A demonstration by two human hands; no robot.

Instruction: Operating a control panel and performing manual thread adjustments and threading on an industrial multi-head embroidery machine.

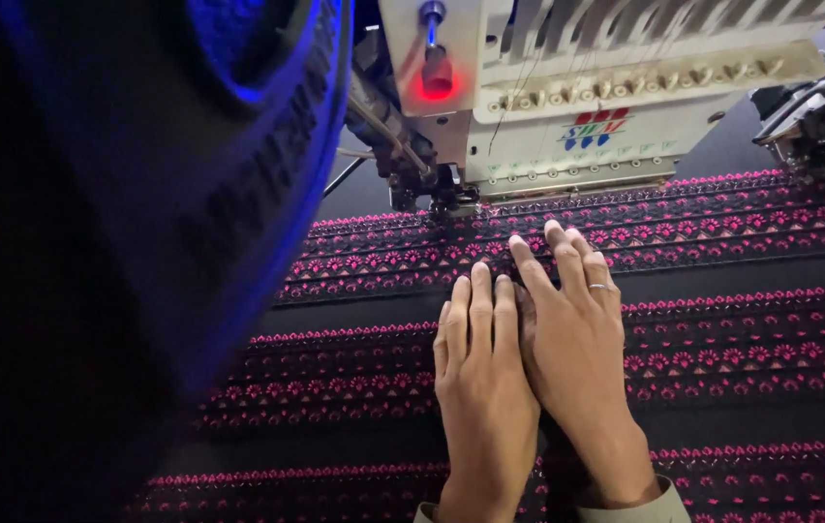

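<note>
The black cloth (742,320), banded with pink stitched rows running left to right, is being pressed flat under both hands, and it is lying directly beneath them and stretching far toward the embroidery machine (567,97). The left hand (478,378) is being laid open, palm down, fingers together and pointing far, while the right hand (575,339), ringed and equally flat, is being held touching it and reaching nearer the needle (442,199). Nothing is being gripped.

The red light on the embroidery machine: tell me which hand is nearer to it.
Right. The right hand reaches further up the black fabric, fingertips below the red light; the left hand lies flat lower down.
</note>
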